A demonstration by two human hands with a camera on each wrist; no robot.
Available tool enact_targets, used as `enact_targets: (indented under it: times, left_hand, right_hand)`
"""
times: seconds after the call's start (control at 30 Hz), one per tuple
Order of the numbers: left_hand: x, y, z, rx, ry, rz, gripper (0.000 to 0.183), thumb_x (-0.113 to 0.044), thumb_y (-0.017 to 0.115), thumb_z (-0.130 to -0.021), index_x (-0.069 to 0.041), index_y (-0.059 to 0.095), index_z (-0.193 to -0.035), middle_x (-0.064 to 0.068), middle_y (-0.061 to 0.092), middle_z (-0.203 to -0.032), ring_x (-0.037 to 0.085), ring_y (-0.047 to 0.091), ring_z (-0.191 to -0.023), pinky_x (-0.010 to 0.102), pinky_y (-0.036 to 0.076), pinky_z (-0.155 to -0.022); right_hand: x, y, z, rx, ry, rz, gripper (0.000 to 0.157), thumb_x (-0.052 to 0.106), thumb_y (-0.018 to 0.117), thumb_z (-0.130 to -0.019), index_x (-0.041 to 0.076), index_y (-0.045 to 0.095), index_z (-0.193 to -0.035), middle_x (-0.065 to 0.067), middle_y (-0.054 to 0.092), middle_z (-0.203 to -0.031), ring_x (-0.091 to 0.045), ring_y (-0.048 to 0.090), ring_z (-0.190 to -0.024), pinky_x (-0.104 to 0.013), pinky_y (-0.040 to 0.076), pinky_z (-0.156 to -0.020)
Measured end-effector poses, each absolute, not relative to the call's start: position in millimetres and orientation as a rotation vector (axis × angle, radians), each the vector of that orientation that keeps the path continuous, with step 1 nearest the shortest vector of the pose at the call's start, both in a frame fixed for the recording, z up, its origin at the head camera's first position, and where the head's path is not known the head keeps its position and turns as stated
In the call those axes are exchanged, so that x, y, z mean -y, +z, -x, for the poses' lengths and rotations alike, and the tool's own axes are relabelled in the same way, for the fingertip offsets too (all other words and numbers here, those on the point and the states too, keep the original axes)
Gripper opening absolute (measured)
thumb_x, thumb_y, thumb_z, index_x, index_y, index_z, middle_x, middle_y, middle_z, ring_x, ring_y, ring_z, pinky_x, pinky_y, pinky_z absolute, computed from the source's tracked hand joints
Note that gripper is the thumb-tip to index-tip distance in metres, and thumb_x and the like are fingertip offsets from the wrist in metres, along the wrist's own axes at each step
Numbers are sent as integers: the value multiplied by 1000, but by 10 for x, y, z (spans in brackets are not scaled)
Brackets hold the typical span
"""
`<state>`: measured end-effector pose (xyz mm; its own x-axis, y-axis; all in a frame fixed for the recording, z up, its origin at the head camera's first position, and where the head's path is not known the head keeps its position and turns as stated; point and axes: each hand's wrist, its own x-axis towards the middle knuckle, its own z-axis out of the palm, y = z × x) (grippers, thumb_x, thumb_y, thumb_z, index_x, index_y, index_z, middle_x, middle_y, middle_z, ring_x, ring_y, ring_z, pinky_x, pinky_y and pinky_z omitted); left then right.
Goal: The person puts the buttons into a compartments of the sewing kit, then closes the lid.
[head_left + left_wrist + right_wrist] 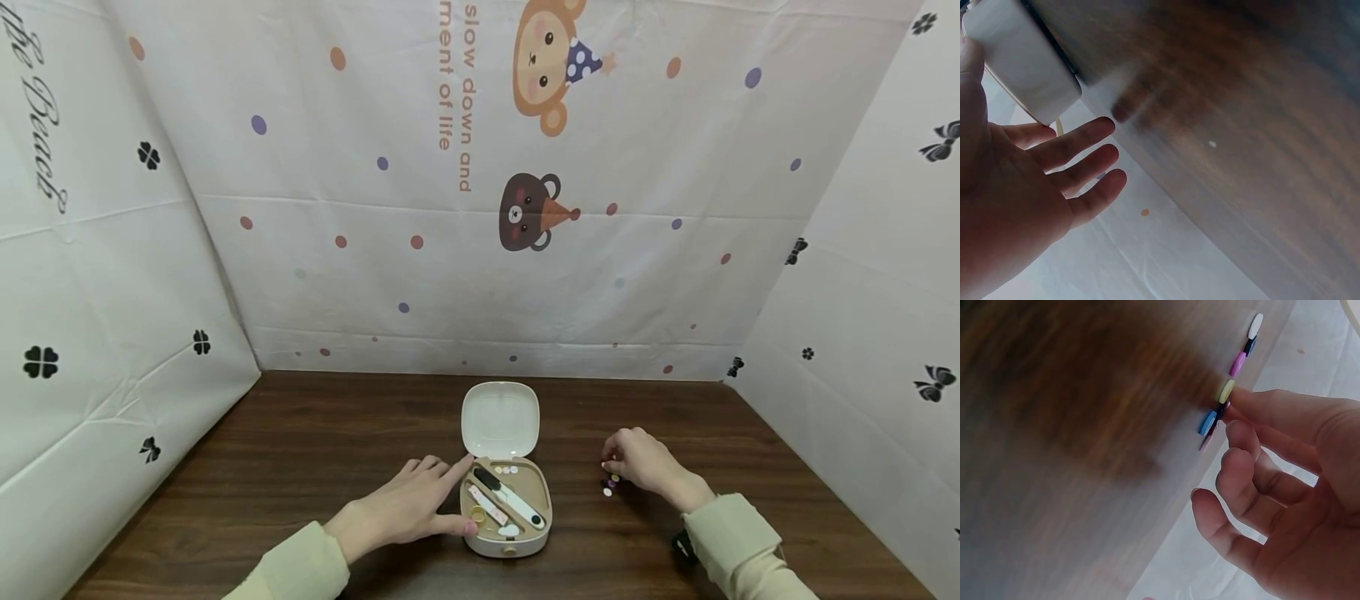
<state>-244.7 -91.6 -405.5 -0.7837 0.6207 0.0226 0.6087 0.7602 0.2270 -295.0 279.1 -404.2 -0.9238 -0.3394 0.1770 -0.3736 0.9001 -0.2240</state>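
A beige-and-white square case (545,500) stands on the table with its white lid (500,419) raised. Beside its left side, my left hand (408,504) is spread, the index finger and thumb touching the case. In the case lie a white tool with a black end (517,502), a pinkish-white strip (487,506), a yellow ring (478,514) and small pale discs (507,532). Over to the right, my right hand (645,462) reaches down to several small coloured buttons (1238,364). Its thumb and a fingertip meet at a yellow button (1227,391); whether they pinch it is unclear.
The dark wooden table (360,417) is bordered by white printed cloth (420,283) at the back and both sides. A black object (684,547) is partly visible beneath the right sleeve (731,533).
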Motion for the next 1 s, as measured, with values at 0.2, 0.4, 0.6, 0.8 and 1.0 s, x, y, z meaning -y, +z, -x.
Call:
enact_targets:
  times: [0.2, 0.4, 0.6, 0.8, 1.0]
  left_hand:
    - [915, -4049, 2442, -2891, 354, -1007, 99, -81, 38, -80, -17, 24, -154, 4, 53, -142, 25, 46, -130, 52, 35, -108]
    - [921, -4048, 2447, -2893, 351, -1006, 99, -81, 38, -80, -17, 24, -154, 4, 52, -142, 25, 45, -130, 52, 34, -108]
    - [924, -4041, 2445, -2895, 348, -1007, 99, -81, 38, -81, -17, 24, -154, 5, 52, -142, 25, 46, -130, 51, 34, -108]
    - [926, -4043, 2446, -2896, 345, -1014, 99, -81, 38, -81, -16, 24, -154, 5, 52, -142, 25, 46, -130, 51, 34, -108]
    - [929, -4044, 2447, -2896, 355, -1016, 98, -80, 38, -81, -16, 24, -154, 4, 52, -142, 25, 46, -130, 51, 34, -108]
  right_hand:
    - [-2781, -4045, 2952, 2927, 391, -563, 16, 8, 76, -79, 17, 68, -69, 11, 60, -61, -1, 48, -56, -24, 40, -52]
    - [-2778, -4044, 2959, 2930, 441, -567, 17, 8, 75, -79, 17, 65, -69, 11, 57, -60, -1, 46, -54, -23, 38, -51]
    - [-2776, -4039, 2964, 2900, 545, -671, 19, 7, 75, -80, 15, 63, -68, 10, 57, -59, 2, 45, -51, -20, 36, -49]
    - [-2742, -4029, 2966, 2882, 601, -699, 20, 6, 75, -80, 15, 62, -67, 11, 59, -59, 4, 46, -50, -19, 38, -50]
    - [-2678, -3993, 2962, 2854, 651, -740, 18, 8, 75, -79, 15, 63, -67, 10, 58, -60, 5, 44, -53, -18, 39, -52]
